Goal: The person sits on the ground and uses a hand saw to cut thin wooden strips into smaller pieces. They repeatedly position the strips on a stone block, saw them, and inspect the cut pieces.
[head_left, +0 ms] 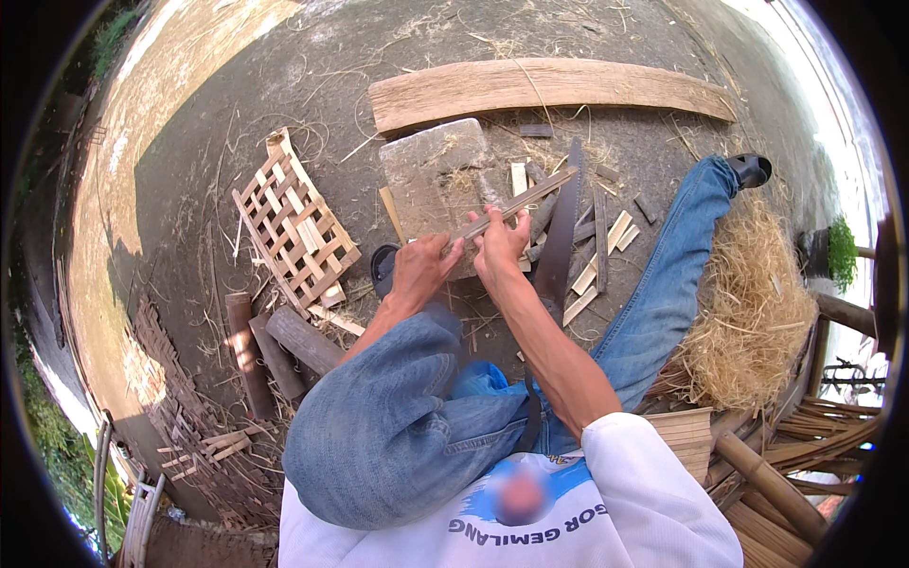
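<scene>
My left hand (pixel 421 269) is closed on the near end of a narrow brown strip, which looks like split bamboo (pixel 538 191). Farther along it, my right hand (pixel 502 244) grips the same strip with thumb and fingers. The strip slants up to the right, its far end free. Just right of my right hand is a saw (pixel 567 222) with a long dark blade pointing away from me. A worn stone block (pixel 431 161) lies beyond my hands. Short cut pieces of wood or bamboo (pixel 592 270) are scattered around the saw.
A woven bamboo panel (pixel 294 222) lies at left, with short logs (pixel 301 339) nearer me. A thick plank (pixel 549 83) spans the far side. Fine shavings (pixel 748 308) are heaped beyond my outstretched right leg (pixel 658 284). Bamboo poles (pixel 772 488) stand at lower right.
</scene>
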`<action>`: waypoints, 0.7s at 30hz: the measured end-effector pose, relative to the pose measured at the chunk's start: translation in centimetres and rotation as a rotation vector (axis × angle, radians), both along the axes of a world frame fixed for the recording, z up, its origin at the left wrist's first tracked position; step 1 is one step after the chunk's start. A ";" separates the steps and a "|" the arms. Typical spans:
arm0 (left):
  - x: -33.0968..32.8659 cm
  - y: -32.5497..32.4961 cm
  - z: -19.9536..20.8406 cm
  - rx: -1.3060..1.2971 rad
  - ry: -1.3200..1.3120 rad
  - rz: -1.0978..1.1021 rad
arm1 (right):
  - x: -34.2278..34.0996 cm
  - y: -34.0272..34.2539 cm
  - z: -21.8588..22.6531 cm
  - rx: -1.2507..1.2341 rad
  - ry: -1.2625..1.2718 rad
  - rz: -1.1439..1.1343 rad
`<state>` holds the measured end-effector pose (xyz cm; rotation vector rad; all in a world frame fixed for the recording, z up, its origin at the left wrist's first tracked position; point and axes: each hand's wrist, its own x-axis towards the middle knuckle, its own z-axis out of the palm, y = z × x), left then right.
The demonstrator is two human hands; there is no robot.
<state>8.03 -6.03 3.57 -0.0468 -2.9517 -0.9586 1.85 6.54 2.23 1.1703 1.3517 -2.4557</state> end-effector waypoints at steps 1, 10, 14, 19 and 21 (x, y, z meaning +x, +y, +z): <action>0.1 -0.1 -0.3 -0.034 0.023 -0.008 | 0.0 -0.1 0.1 -0.015 -0.009 -0.010; -0.2 0.0 -0.8 -0.244 0.085 -0.064 | -0.5 0.3 0.3 -0.112 -0.057 -0.060; -0.2 -0.1 -1.1 -0.318 0.168 -0.088 | -0.6 0.4 0.3 -0.142 -0.047 -0.046; -0.4 -0.5 -1.4 -0.322 0.129 -0.078 | -0.6 -0.2 1.0 -0.128 -0.071 -0.064; -0.6 -0.6 -1.5 -0.315 0.143 -0.068 | -0.5 -0.3 1.2 -0.119 -0.061 -0.056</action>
